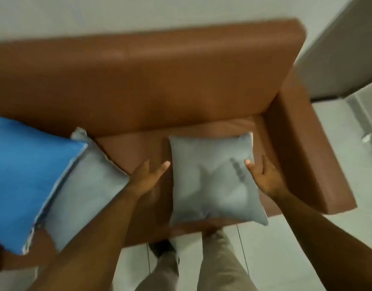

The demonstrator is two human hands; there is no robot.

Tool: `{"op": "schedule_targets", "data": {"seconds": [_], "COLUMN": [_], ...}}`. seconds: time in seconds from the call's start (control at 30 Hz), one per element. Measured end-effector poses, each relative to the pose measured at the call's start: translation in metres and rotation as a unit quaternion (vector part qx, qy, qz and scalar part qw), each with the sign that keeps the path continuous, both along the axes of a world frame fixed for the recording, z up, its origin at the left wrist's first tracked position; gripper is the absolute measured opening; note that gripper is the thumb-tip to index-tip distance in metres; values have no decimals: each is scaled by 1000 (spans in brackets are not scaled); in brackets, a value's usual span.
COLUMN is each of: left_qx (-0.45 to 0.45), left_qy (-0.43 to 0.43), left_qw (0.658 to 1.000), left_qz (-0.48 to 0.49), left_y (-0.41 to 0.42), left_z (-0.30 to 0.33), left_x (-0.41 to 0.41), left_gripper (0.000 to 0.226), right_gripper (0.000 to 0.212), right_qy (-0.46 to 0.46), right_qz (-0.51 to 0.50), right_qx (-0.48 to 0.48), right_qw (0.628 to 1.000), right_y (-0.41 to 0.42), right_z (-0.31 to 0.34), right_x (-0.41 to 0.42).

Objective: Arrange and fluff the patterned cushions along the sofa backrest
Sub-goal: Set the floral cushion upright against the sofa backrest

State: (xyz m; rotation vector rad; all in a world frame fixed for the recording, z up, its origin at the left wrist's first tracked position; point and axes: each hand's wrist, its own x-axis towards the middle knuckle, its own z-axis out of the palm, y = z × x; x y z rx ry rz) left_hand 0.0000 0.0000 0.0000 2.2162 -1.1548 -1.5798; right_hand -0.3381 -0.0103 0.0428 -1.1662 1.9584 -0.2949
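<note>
A pale grey cushion [212, 181] with a faint dark mark lies flat on the right part of the brown sofa seat [130, 148]. My left hand [148, 177] is open just off the cushion's left edge, fingers spread. My right hand [262, 177] is open at its right edge, fingertips touching or nearly touching the fabric. Further left a second grey cushion [84, 185] leans on the seat, with a blue cushion [27, 175] lying over it. The backrest [159, 76] stands bare behind them.
The sofa's right armrest [311, 156] runs beside the grey cushion. A white wall is behind the sofa and pale floor tiles [286, 248] lie in front. My legs in beige trousers [218, 265] stand against the seat's front edge.
</note>
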Motion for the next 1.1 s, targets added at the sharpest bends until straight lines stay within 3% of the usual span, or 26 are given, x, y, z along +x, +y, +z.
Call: {"op": "schedule_targets", "data": {"seconds": [0.07,0.17,0.3,0.43,0.5,0.6,0.73,0.77,0.93,1.03,1.1], "left_qx": [1,43,69,56,50,52,-3,-17,-36,-60,-82], "left_qy": [-4,-13,11,6,7,80,130,121,105,60,47], "left_qw": [1000,998,995,994,993,989,987,988,992,995,992], "left_qz": [31,52,76,95,110,109,95,93,63,60,82], "left_y": [-2,15,16,-12,-33,-68,-125,-141,-214,-242,-259], "left_z": [-52,-113,-130,-94,-68,-32,5,16,50,56,51], "left_x": [-23,-61,-114,-138,-144,-151,-163,-165,-161,-162,-170], "left_gripper": [120,92,92,87,94,96,20,15,74,66,52], "right_gripper": [68,94,73,83,77,67,33,29,15,9,17], "right_qy": [-32,-19,-67,-35,-33,-38,-68,-68,-32,-45,-70], "right_qz": [-14,-33,-51,-61,-36,-3,2,2,-37,-98,-144], "right_qx": [25,104,138,178,175,113,76,78,39,-17,-56], "right_qw": [999,994,987,982,983,993,995,995,998,994,986], "right_y": [-9,1,7,-29,-63,-118,-191,-206,-265,-287,-303], "right_z": [-50,-133,-179,-146,-114,-68,-15,-5,26,28,26], "right_x": [-19,-50,-58,-72,-91,-128,-163,-168,-186,-198,-203]}}
